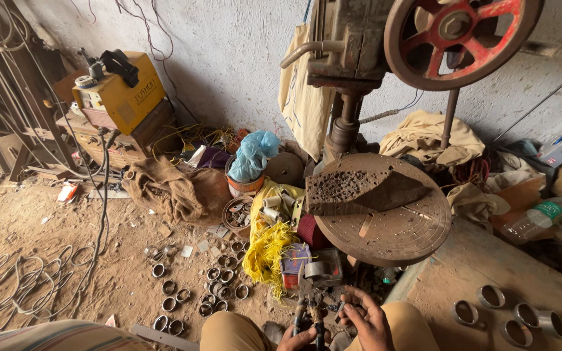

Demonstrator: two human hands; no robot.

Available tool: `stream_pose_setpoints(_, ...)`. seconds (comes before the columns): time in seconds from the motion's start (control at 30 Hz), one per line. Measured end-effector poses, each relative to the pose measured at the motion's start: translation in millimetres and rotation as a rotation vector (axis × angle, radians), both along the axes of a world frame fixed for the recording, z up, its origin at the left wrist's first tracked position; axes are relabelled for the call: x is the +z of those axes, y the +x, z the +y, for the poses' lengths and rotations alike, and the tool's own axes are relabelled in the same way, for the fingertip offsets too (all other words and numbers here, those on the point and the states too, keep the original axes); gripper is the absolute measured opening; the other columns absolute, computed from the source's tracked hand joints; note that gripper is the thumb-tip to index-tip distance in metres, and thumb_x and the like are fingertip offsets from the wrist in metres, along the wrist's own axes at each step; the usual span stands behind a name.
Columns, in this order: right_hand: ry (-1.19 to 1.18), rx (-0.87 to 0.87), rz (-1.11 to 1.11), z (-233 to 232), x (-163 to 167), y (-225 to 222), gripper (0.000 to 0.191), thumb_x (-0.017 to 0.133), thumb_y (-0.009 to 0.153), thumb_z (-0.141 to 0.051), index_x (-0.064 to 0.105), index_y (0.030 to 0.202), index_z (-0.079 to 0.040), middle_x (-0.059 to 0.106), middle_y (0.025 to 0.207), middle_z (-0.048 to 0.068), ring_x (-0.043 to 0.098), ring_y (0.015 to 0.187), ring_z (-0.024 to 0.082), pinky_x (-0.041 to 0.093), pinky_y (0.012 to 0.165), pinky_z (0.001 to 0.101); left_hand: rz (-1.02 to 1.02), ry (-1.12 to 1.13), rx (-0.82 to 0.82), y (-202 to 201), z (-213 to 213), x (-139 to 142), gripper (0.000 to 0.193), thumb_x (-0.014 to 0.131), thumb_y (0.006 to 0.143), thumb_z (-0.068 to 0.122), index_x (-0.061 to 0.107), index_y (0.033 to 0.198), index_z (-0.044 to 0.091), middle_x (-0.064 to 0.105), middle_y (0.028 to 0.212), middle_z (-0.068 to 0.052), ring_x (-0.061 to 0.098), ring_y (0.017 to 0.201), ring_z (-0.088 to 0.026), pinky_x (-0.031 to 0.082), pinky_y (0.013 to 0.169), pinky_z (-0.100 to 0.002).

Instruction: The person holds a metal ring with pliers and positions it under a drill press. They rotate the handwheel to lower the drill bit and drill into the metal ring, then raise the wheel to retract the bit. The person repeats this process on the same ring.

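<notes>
My right hand (364, 322) is low at the bottom edge, fingers curled around small dark metal bits beside the pliers. My left hand (302, 338) shows only partly at the frame's bottom and grips the handles of a pair of pliers (309, 294), whose jaws point up and away from me. Both hands hover between my knees in tan trousers. Just above them stands the round rusty table (395, 234) of a drill press, with a perforated dark wood block (359, 188) lying on it.
Several short metal pipe rings (193, 286) lie scattered on the dirt floor to the left, and more rings (515, 317) sit on the bench at right. A yellow welding machine (121, 91), burlap sack (170, 188), yellow cord bundle (267, 250), plastic bottle (541, 218) and red handwheel (460, 32) surround me.
</notes>
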State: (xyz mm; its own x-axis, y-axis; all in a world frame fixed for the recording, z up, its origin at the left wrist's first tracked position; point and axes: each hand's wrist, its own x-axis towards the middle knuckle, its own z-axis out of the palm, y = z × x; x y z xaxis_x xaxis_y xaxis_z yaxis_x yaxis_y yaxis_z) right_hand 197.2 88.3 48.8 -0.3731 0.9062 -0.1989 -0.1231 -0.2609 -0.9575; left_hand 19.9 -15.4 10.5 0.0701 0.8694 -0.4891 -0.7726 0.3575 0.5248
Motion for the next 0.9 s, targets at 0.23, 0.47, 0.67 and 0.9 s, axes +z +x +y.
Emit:
stream_pose_setpoints(0.23,-0.005,0.000,-0.022,0.7,1.9,0.4,0.047,0.065,0.091,-0.006,0.058,0.137,0.000,0.070,0.113,0.016,0.071,0.084,0.019,0.062,0.070,0.0339,-0.006,0.012,0.027,3.2,-0.4,5.3,0.049,0.071,0.087,0.009,0.058,0.131,-0.006,0.076,0.100,-0.021,0.076,0.089,-0.028,0.062,0.082,-0.040)
stream_pose_setpoints(0.47,-0.024,-0.008,-0.008,1.3,3.9,-1.8,0.047,0.064,0.092,-0.006,0.057,0.138,0.002,0.069,0.113,0.016,0.070,0.084,0.019,0.061,0.070,0.0330,-0.034,-0.039,0.049,3.4,0.0,3.3,0.050,0.072,0.087,0.009,0.059,0.133,-0.004,0.076,0.100,-0.020,0.076,0.087,-0.029,0.062,0.080,-0.040)
stream_pose_setpoints(0.67,-0.031,-0.011,0.023,1.4,5.0,-2.3,0.047,0.064,0.091,-0.004,0.057,0.137,0.002,0.068,0.111,0.015,0.070,0.084,0.019,0.061,0.068,0.0345,-0.036,-0.010,0.077,4.8,-1.5,4.7,0.049,0.072,0.089,0.008,0.056,0.134,-0.005,0.075,0.097,-0.021,0.075,0.084,-0.029,0.063,0.077,-0.039)
stream_pose_setpoints(0.9,-0.019,-0.011,0.030,0.2,5.4,-2.4,0.048,0.064,0.092,-0.003,0.056,0.138,0.002,0.070,0.112,0.016,0.070,0.084,0.019,0.061,0.069,0.0335,-0.012,-0.055,0.122,10.1,-5.7,11.3,0.047,0.067,0.087,0.006,0.056,0.132,0.001,0.074,0.090,-0.021,0.073,0.076,-0.029,0.061,0.070,-0.041)
